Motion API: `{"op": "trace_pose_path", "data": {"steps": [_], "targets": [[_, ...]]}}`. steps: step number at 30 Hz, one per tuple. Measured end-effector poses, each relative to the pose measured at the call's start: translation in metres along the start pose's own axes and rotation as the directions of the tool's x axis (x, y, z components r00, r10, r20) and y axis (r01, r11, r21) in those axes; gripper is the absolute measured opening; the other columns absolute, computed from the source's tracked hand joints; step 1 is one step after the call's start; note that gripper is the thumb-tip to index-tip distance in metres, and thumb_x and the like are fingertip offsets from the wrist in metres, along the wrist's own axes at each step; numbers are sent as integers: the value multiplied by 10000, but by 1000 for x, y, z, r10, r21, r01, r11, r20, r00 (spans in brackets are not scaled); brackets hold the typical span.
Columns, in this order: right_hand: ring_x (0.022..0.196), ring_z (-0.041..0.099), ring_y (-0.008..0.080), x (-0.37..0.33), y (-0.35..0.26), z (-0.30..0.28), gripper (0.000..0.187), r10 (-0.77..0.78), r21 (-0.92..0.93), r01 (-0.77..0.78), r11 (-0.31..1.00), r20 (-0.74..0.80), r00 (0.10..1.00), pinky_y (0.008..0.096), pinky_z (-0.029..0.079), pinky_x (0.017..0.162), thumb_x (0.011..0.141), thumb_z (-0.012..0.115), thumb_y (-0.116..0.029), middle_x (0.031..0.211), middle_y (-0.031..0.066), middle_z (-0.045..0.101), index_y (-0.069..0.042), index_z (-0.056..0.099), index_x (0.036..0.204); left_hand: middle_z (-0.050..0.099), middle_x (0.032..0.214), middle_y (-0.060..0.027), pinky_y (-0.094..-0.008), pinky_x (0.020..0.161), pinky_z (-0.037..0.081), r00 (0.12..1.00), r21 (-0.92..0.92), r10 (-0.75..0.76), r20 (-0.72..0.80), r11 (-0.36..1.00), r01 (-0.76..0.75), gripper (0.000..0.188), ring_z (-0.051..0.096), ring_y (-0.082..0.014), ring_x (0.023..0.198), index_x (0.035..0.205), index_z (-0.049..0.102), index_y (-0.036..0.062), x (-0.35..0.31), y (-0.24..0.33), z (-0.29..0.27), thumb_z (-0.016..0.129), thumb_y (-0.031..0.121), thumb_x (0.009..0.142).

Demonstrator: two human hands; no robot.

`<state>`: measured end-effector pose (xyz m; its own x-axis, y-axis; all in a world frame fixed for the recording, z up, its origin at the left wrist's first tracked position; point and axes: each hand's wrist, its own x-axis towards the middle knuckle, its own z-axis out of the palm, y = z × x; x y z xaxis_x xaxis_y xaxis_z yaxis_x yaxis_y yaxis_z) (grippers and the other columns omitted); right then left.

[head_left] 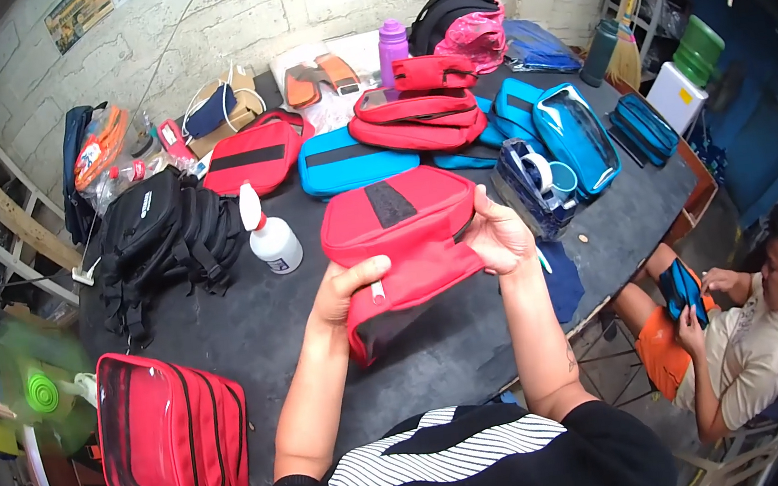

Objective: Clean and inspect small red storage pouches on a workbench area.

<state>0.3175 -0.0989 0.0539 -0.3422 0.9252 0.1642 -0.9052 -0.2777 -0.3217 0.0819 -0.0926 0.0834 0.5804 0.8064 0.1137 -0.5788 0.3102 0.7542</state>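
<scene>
Between my two hands a red fabric pouch (423, 202) with a black strip on it is held up over the dark table. My left hand (344, 289) is closed on its near left side, thumb on top; a small pale stub beside that thumb is too small to make out. The pouch's right side is gripped by my right hand (502, 237), fingers partly hidden behind the fabric. The lower part of the pouch hangs down, with a dark panel showing underneath. Nearest my left hand stands a white spray bottle (275, 244) with a red and white trigger head.
A black backpack (149, 229) and a red clear-fronted bag (227, 428) lie on the left. Behind are red pouches (423, 120), blue pouches (357, 157) and a purple bottle (394, 51). A clear case with tape rolls (538, 188) sits right. A seated person (745, 335) handles a blue pouch.
</scene>
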Motion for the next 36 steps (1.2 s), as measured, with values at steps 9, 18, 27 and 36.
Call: {"op": "trace_pose_path", "data": {"steps": [9,18,27,36], "targets": [[1199,541,306,3,-4,-7,437,-74,131,70,989,26,997,523,335,1080,989,460,-348,1234,174,607,7,541,1231,559,1258,-187,-404,978,480,997,-66,68,-45,995,-71,590,589,-291,1133,1341,408,-41,11,-1,-1,602,52,791],[919,603,129,-10,4,22,306,-194,-809,30,587,-105,975,303,472,840,961,556,-307,923,32,643,-27,578,1083,646,913,-12,-244,708,466,959,297,200,-201,945,-135,362,584,-81,774,996,642,19,15,4,-12,605,374,935],[865,578,143,5,2,10,385,-323,-931,-262,-254,-174,930,290,447,790,973,525,-343,854,53,630,22,648,966,648,876,1,-256,687,473,878,528,357,-321,836,-147,175,585,-80,772,947,667,41,17,20,-2,738,157,836],[803,630,372,-28,-37,-133,125,-690,-752,-477,-455,-40,722,423,496,743,792,672,-115,809,202,637,-15,664,867,646,863,-6,-261,717,477,952,543,138,-273,839,35,191,605,-95,782,922,620,48,14,17,-19,753,134,815]]}}
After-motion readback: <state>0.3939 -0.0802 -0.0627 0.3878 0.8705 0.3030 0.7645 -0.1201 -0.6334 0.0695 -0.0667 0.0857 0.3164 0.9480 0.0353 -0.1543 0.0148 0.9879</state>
